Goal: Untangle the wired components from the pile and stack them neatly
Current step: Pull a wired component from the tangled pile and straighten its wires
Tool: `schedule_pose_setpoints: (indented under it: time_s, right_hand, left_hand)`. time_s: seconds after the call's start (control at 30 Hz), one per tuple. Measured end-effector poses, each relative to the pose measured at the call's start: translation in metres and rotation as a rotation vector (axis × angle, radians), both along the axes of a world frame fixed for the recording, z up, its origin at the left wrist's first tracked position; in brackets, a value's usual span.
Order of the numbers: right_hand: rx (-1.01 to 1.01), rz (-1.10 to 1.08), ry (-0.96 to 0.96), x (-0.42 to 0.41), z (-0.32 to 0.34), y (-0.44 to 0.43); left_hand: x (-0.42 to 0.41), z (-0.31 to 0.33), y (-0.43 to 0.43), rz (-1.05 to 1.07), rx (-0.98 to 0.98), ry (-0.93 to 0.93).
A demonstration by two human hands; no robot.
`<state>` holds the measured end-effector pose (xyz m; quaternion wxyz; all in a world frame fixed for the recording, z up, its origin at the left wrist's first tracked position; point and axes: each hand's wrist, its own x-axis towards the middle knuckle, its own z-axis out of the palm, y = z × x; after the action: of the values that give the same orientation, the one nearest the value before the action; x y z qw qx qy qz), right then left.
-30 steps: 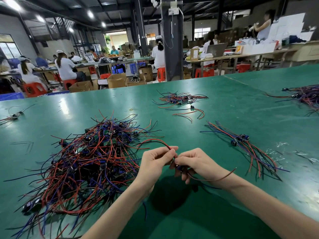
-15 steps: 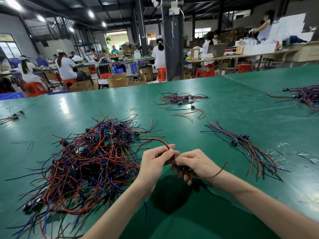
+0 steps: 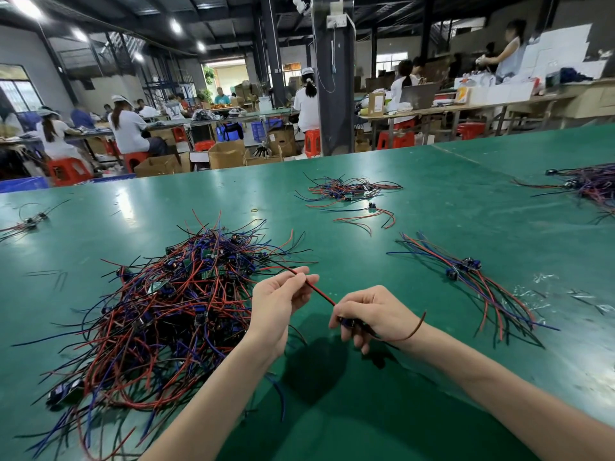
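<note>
A big tangled pile (image 3: 173, 314) of red, blue and black wired components lies on the green table (image 3: 382, 410) to the left. My left hand (image 3: 278, 302) pinches a red wire (image 3: 319, 292) that runs straight to my right hand (image 3: 374, 314). My right hand is closed around the small dark component at the wire's end, and another reddish wire curls out past my wrist. To the right, a sorted bundle (image 3: 472, 277) of components lies with its wires fanned toward me.
A smaller cluster (image 3: 349, 191) and one loose component (image 3: 372, 211) lie farther back. More wires lie at the right edge (image 3: 589, 184) and far left (image 3: 30, 222). Clear plastic scraps (image 3: 545, 287) are at right. Workers sit at benches beyond the table.
My hands have moved apart, and the red wire between them is now pulled straight instead of looping up over the pile.
</note>
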<state>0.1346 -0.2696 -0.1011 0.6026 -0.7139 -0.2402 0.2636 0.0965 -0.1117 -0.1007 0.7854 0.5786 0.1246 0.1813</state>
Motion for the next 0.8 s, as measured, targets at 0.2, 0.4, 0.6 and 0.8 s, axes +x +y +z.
schedule_pose_setpoints:
  time_s: [0.2, 0.4, 0.6, 0.8]
  right_hand:
    - [-0.014, 0.005, -0.01, 0.001, -0.0008, -0.001]
    - [-0.023, 0.008, 0.0, 0.0009, -0.0024, -0.0005]
    - [-0.018, 0.017, 0.005, 0.0015, -0.004, 0.0004]
    - [-0.024, 0.048, 0.002, 0.002, -0.0063, 0.0021]
  left_hand:
    - [0.0011, -0.0009, 0.0011, -0.02, 0.013, 0.011]
    - [0.0017, -0.0003, 0.0025, 0.005, -0.053, -0.016]
    - [0.0007, 0.0017, 0.0054, 0.042, -0.001, -0.023]
    - [-0.0006, 0.0012, 0.0069, 0.048, 0.063, 0.008]
